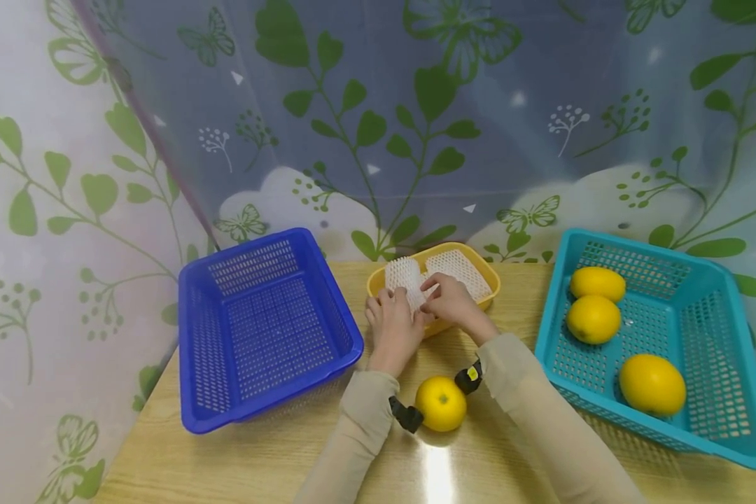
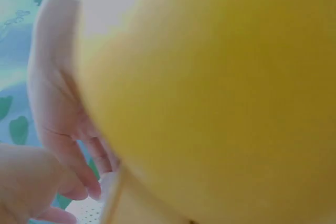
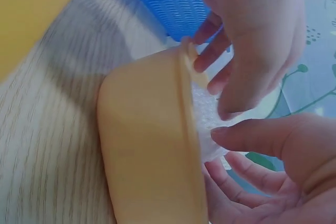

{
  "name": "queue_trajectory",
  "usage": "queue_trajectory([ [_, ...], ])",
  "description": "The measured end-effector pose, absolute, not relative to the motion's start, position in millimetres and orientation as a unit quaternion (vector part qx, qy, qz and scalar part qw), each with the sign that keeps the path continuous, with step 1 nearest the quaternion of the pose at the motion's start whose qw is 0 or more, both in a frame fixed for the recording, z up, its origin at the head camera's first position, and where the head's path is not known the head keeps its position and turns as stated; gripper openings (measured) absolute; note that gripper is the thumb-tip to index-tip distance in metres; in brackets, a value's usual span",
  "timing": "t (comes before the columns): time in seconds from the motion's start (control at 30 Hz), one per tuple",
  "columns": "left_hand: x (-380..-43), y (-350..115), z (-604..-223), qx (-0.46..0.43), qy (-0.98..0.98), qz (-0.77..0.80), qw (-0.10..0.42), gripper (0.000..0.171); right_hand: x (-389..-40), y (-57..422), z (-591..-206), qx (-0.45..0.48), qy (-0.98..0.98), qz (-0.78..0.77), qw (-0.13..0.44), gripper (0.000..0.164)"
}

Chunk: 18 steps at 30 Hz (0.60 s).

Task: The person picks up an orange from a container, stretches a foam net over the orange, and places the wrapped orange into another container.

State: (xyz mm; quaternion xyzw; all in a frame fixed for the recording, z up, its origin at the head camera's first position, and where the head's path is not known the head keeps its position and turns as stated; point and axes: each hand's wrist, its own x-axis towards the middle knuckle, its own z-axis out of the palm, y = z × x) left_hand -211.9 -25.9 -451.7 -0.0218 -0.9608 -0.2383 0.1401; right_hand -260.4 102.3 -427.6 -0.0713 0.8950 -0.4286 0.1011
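A small yellow basket (image 1: 495,283) at the back middle holds white foam fruit nets (image 1: 458,271). My left hand (image 1: 395,329) grips a white foam net (image 1: 403,271) at the basket's left side. From the other side my right hand (image 1: 455,302) pinches the same net between thumb and fingers. In the right wrist view the left hand (image 3: 257,40) reaches over the basket rim from above, and the right hand (image 3: 283,161) faces it. A round yellow fruit (image 1: 441,404) sits on the table between my forearms and fills much of the left wrist view.
A blue plastic basket (image 1: 192,336) with a perforated floor stands on the left. On the right is a turquoise basket (image 1: 752,392) containing three yellow fruits (image 1: 652,385). Behind the wooden table (image 1: 164,448) hangs a leaf-patterned curtain (image 1: 365,140).
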Motion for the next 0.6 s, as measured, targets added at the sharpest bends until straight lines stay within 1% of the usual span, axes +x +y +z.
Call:
queue_trajectory([
  [0.17,-207,-31,-441,-0.020,-0.949,-0.300,0.091,0.051,-255,105,-422,-0.069,0.880,-0.460,0.099,0.037],
  [0.3,-204,-36,-433,-0.025,-0.936,-0.346,0.062,0.054,-252,108,-415,-0.069,0.867,-0.484,0.094,0.037],
  [0.53,-200,-44,-422,-0.036,-0.883,-0.464,0.064,0.056,-247,116,-402,-0.067,0.851,-0.515,0.081,0.042],
  [0.6,-197,-45,-420,-0.032,-0.859,-0.508,0.058,0.058,-244,118,-397,-0.067,0.844,-0.527,0.074,0.044],
])
